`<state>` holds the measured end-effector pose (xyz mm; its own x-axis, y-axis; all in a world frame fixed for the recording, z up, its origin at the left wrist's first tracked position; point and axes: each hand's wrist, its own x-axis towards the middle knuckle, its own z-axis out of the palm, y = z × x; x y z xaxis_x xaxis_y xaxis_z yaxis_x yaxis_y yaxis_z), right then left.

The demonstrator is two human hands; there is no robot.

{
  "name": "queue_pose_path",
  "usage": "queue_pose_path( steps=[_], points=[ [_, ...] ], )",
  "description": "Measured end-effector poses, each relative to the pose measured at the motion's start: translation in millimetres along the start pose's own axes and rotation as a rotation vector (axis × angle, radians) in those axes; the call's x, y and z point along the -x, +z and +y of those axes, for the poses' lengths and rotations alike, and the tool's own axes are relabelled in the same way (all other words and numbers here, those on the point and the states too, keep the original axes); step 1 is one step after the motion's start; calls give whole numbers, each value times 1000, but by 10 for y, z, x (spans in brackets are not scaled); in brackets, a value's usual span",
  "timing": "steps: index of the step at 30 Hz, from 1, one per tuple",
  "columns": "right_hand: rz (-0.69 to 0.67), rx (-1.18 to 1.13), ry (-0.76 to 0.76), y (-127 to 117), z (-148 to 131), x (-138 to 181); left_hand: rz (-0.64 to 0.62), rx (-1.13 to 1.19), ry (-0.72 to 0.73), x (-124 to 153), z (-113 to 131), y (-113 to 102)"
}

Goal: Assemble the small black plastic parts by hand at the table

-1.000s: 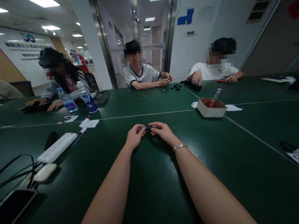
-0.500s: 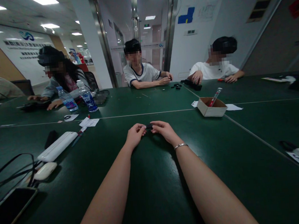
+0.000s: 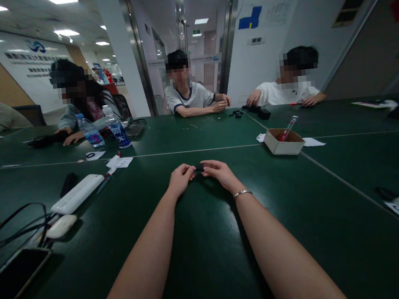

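Note:
A small black piece [image 3: 199,168] is pinched between my two hands, just above the green table [image 3: 208,242]; its exact kind is too small to make out. My left hand [image 3: 181,178] grips its left end between thumb and fingertips. From the other side, my right hand [image 3: 219,172] closes thumb and fingers on the right end, partly covering it. Both forearms reach forward across the table, and a silver bracelet [image 3: 242,193] circles my right wrist.
Left lie a white power bank [image 3: 77,194], a phone [image 3: 18,280], a white case [image 3: 62,226] and cables. Two bottles [image 3: 116,129] stand farther back. A small box [image 3: 283,143] holding a tube sits front right. Several people sit across the table, one handling black parts [image 3: 263,113].
My hands stay almost in place around the black piece. Across the table at right, a person's hand has shifted left, off a black part.

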<state>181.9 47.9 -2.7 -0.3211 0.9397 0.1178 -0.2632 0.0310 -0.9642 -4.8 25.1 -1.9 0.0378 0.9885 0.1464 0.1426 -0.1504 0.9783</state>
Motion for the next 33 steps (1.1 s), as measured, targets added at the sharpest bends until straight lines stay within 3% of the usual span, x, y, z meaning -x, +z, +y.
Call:
queue_pose_path(
  steps=[19, 33],
  points=[
    [15, 17, -36, 26, -16, 17, 79, -118, -12, 77, 138, 48],
    [-11, 1, -45, 37, -21, 26, 135, -169, -4, 77, 105, 37]
  ],
)
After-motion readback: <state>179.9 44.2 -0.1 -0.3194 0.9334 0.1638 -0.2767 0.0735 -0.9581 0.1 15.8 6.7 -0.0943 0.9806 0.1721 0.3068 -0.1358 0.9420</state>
